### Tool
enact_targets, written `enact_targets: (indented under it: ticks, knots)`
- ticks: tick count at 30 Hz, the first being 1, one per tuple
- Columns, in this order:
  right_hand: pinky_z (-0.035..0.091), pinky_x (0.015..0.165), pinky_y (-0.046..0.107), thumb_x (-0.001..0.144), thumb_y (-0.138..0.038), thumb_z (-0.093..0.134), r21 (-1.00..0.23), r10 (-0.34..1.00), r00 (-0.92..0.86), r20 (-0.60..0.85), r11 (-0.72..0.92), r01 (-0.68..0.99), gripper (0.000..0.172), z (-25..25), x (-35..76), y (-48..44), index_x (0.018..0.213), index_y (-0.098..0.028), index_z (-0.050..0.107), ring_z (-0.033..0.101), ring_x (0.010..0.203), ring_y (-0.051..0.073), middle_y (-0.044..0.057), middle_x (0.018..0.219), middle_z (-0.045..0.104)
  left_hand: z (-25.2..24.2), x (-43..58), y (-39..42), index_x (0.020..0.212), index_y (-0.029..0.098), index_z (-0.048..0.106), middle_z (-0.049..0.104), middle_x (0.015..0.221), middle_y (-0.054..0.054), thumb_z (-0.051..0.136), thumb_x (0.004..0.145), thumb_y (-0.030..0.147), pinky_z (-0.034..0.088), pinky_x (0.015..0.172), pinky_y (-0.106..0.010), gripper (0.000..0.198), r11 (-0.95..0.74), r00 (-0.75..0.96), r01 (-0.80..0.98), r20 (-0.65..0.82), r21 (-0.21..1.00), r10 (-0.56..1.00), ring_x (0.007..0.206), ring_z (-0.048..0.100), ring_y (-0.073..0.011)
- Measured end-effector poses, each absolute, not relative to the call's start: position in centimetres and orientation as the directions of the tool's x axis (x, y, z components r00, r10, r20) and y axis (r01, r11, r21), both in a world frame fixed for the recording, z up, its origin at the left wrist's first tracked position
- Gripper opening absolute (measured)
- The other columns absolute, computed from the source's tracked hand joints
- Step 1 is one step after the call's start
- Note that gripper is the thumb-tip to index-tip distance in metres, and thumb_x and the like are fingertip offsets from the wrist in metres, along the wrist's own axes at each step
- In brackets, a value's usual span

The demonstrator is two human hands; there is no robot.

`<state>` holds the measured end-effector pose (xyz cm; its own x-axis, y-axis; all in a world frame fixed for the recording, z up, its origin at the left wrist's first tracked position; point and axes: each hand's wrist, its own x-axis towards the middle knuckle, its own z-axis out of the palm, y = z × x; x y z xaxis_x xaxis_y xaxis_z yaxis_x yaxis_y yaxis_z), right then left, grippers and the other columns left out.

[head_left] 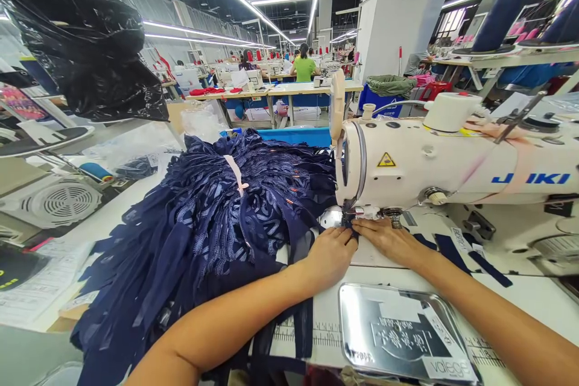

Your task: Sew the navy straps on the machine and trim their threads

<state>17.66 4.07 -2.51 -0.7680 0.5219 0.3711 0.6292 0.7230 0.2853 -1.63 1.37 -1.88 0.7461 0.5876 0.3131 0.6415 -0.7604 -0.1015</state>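
At the needle area of the white sewing machine (407, 163), a small dark navy fabric piece (347, 224) lies under the presser foot. My left hand (332, 253) is closed, its fingers curled on the left and near side of this piece. From the right, my right hand (384, 238) reaches in with fingers stretched nearly flat, fingertips touching the fabric's edge beside the foot. A large bundle of navy lace-edged fabric strips (217, 217), bound with a pale tie (235, 174), is heaped left of my left hand. Thumbs and fingertips are partly hidden.
A shiny metal tin (402, 332) lies on the table in front of the machine. Navy scraps (452, 253) lie near the machine's base. Black plastic (85, 36) hangs at upper left. Thread cones (502, 18) stand at upper right. A person in green (304, 66) sits farther back.
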Motion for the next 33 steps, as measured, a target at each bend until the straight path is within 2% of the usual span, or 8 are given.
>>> enact_targets:
  ticks: [9,12,19,22,25,29,33]
  knots:
    - [0.054,0.063,0.030,0.076,0.001,0.036,0.325,0.537,-0.764,0.357,0.695,0.641,0.045,-1.4,17.2,3.7,0.109,-0.017,0.060,0.063,0.088,0.020,0.009,0.108,0.065,-1.7,-1.4,1.7,0.093,0.008,0.058,0.063,0.101,-0.012,0.043,0.084,0.011,0.045,0.080,-0.034,0.018,-0.745,0.742,0.651,0.324,-0.145,0.586,0.094,0.058,-0.0202]
    - [0.054,0.058,0.031,0.076,0.002,0.037,0.323,0.559,-0.745,0.365,0.674,0.664,0.046,-1.5,17.1,3.8,0.110,-0.018,0.060,0.064,0.084,0.021,0.009,0.110,0.064,-1.5,-1.3,1.8,0.094,0.008,0.058,0.063,0.103,-0.012,0.043,0.084,0.011,0.045,0.077,-0.034,0.018,-0.730,0.735,0.664,0.314,-0.160,0.601,0.093,0.059,-0.0207]
    - [0.054,0.068,0.030,0.078,-0.001,0.040,0.321,0.562,-0.727,0.394,0.657,0.682,0.040,-1.9,16.9,4.0,0.109,-0.015,0.061,0.064,0.086,0.020,0.009,0.106,0.065,-1.6,-1.0,1.8,0.104,0.005,0.055,0.064,0.103,-0.011,0.041,0.085,0.010,0.042,0.075,-0.036,0.024,-0.715,0.713,0.686,0.325,-0.139,0.621,0.092,0.058,-0.0219]
    - [0.054,0.071,0.031,0.078,-0.001,0.041,0.309,0.570,-0.713,0.409,0.648,0.696,0.038,-2.0,16.8,4.0,0.108,-0.013,0.061,0.064,0.086,0.019,0.010,0.107,0.065,-1.6,-1.3,1.5,0.108,0.006,0.054,0.065,0.103,-0.010,0.041,0.085,0.011,0.041,0.078,-0.038,0.026,-0.731,0.718,0.674,0.330,-0.108,0.613,0.095,0.057,-0.0225]
    - [0.054,0.071,0.031,0.079,-0.004,0.041,0.291,0.566,-0.704,0.429,0.651,0.701,0.036,-1.8,16.7,3.8,0.107,-0.011,0.062,0.064,0.084,0.019,0.011,0.104,0.066,-1.4,-2.2,1.3,0.110,0.011,0.054,0.064,0.106,-0.007,0.044,0.083,0.009,0.038,0.082,-0.038,0.029,-0.766,0.730,0.643,0.321,-0.023,0.603,0.099,0.055,-0.0211]
    - [0.053,0.068,0.032,0.083,-0.012,0.041,0.268,0.552,-0.685,0.475,0.651,0.710,0.029,-1.6,16.5,3.2,0.098,-0.013,0.065,0.063,0.082,0.020,0.011,0.099,0.067,-0.7,-4.0,2.2,0.102,0.015,0.058,0.066,0.102,-0.003,0.047,0.079,0.005,0.035,0.084,-0.036,0.028,-0.792,0.750,0.606,0.279,0.074,0.600,0.100,0.054,-0.0185]
    - [0.053,0.067,0.030,0.087,-0.018,0.039,0.202,0.529,-0.679,0.509,0.694,0.691,0.028,-1.8,16.0,2.6,0.096,-0.014,0.066,0.062,0.081,0.019,0.011,0.096,0.065,0.1,-4.8,3.1,0.097,0.014,0.061,0.066,0.093,-0.005,0.045,0.077,0.004,0.035,0.082,-0.034,0.028,-0.732,0.688,0.672,0.272,0.109,0.673,0.092,0.056,-0.0176]
